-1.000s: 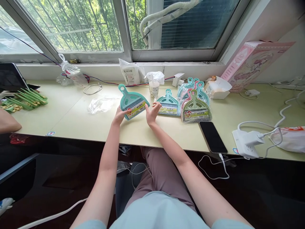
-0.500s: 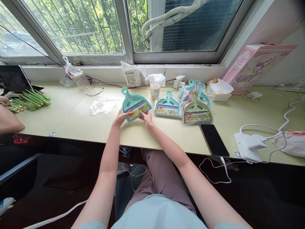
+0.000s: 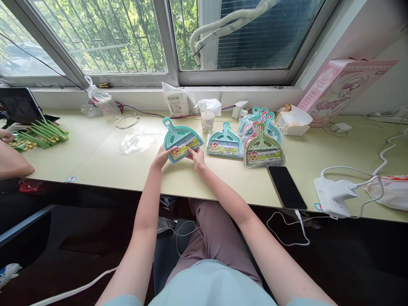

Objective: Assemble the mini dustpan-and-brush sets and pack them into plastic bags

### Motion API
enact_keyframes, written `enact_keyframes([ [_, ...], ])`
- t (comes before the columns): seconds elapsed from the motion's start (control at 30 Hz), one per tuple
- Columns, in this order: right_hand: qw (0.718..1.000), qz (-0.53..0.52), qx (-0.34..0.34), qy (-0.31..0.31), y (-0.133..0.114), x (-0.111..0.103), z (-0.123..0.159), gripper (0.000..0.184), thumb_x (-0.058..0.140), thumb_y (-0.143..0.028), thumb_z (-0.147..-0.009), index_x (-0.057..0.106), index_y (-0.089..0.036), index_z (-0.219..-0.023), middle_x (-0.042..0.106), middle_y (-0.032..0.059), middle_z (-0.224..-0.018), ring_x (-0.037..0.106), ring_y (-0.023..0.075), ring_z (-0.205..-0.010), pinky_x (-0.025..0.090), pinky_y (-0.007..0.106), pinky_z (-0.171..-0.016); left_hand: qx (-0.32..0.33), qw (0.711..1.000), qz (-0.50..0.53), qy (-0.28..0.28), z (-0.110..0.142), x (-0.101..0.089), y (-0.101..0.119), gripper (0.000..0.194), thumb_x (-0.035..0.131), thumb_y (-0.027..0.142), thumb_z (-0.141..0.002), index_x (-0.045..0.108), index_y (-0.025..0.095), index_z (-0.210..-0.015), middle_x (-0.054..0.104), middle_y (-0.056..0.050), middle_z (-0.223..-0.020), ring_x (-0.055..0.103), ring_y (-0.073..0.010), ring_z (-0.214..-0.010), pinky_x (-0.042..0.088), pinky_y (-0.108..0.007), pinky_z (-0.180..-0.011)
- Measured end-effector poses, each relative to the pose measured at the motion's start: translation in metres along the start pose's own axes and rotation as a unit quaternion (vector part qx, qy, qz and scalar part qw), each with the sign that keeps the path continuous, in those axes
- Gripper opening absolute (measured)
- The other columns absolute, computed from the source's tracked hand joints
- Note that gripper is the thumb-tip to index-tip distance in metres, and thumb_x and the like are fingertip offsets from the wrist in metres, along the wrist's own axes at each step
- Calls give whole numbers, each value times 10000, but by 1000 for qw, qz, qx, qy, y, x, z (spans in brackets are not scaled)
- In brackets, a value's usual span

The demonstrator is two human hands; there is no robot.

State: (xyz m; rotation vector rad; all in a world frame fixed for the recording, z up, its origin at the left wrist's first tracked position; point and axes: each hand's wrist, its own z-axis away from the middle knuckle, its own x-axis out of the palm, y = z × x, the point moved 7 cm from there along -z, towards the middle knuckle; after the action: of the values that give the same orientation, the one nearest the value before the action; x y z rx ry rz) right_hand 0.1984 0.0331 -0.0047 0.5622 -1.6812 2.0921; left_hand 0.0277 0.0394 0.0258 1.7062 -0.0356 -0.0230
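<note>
Teal Dustpan Set Gripped by Both Hands

The left hand's (image 3: 162,157) fingers grip the teal dustpan set (image 3: 181,142) at its lower left corner; the right hand's (image 3: 196,158) fingers pinch its label, above the table's (image 3: 127,170) front edge, before a window (image 3: 117,38).

Bright daylight comes through wide sliding windows (image 3: 110,38) with grey metal frames, green foliage and dark bars showing behind the glass. Below them runs a white painted sill (image 3: 143,94). A long pale yellow-green table (image 3: 105,170) stands against the white wall (image 3: 393,80); the dark brown floor (image 3: 89,238) lies in shadow.
</note>
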Motion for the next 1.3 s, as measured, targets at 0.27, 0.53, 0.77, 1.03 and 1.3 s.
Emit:
enact_keyframes([
  [0.27,1000,-1,1,20,-6,-6,-1,54,687,-128,-881,638,-150,-886,775,49,-877,764,176,-830,660,373,-861,69,902,-270,331,8,-67,9,422,498,314,-944,570,153,-1327,509,-212,-1454,456,-341,-1397,401,-541,-1149],
  [0.53,1000,7,-6,25,-12,-7,0,71,702,-120,-859,641,-153,-871,764,38,-871,754,170,-821,654,378,-866,-7,859,-437,266,-5,-72,-20,666,582,220,-822,451,74,-1458,492,-280,-1489,275,-419,-1517,-50,-694,-1205],
  [0.77,999,13,-13,36,-13,-10,-2,50,682,-125,-863,644,-152,-882,765,44,-898,748,162,-825,657,361,-861,70,858,-473,191,-10,-50,-13,299,493,205,-856,718,206,-1054,717,-134,-1002,647,-338,-1085,105,-576,-1260],
  [1.03,998,50,0,41,-12,-20,-11,86,702,-139,-830,624,-173,-842,756,43,-845,753,191,-860,665,390,-855,43,809,-452,372,13,-68,8,268,570,326,-884,655,139,-1056,674,-211,-1057,551,-411,-1218,87,-690,-1202],
  [1.3,993,116,2,29,-5,-25,-22,104,739,-129,-779,649,-153,-826,735,49,-819,735,181,-715,670,423,-780,-5,849,-457,265,0,-50,-8,351,680,337,-818,668,164,-1124,569,-242,-1326,364,-484,-1381,53,-742,-1176],
])
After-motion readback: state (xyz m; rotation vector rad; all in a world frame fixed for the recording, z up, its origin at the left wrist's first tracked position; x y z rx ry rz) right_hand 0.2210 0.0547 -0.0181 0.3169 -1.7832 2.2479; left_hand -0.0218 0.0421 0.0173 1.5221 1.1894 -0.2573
